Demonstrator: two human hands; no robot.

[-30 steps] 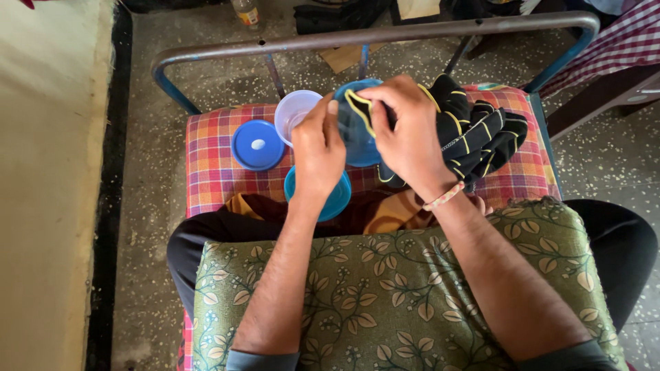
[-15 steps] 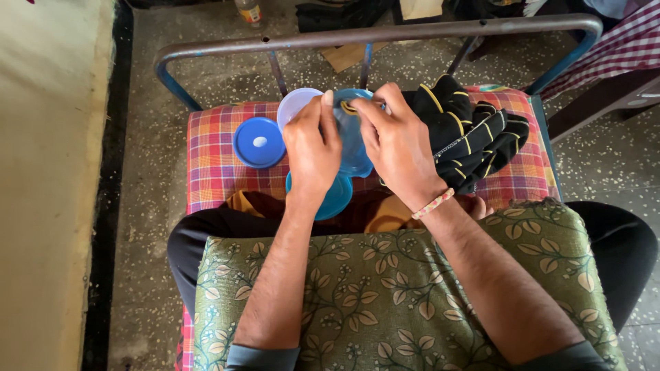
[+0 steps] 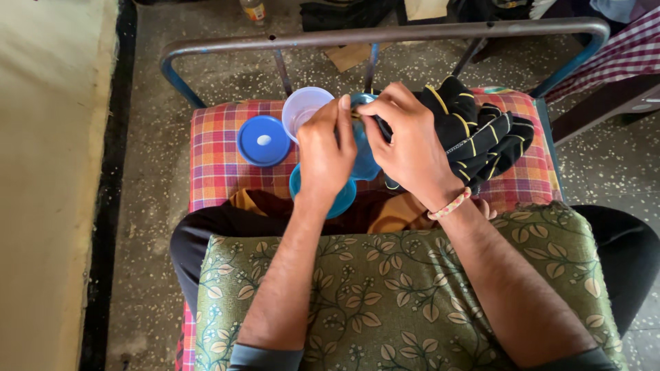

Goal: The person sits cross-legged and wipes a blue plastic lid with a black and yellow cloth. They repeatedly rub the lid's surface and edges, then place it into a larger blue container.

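My left hand (image 3: 324, 152) and my right hand (image 3: 410, 141) meet over a round blue container (image 3: 363, 163) and grip it between them above the plaid sheet. The fingertips of both hands pinch at its top rim, which they mostly hide. Just below my left hand lies a second blue round piece (image 3: 342, 200), partly covered. A translucent white cup (image 3: 302, 107) stands right behind my left hand. A blue lid (image 3: 263, 141) with a white spot lies flat to the left of the cup.
A black cloth with yellow stripes (image 3: 485, 134) is bunched on the plaid sheet (image 3: 220, 165) at the right. A green leaf-patterned cushion (image 3: 385, 282) lies across my lap. A metal bed rail (image 3: 385, 34) crosses the far end, with speckled floor (image 3: 144, 137) beyond.
My hands have drawn closer together over the blue container, hiding more of it. My left fingers have risen to its top rim next to my right fingers.
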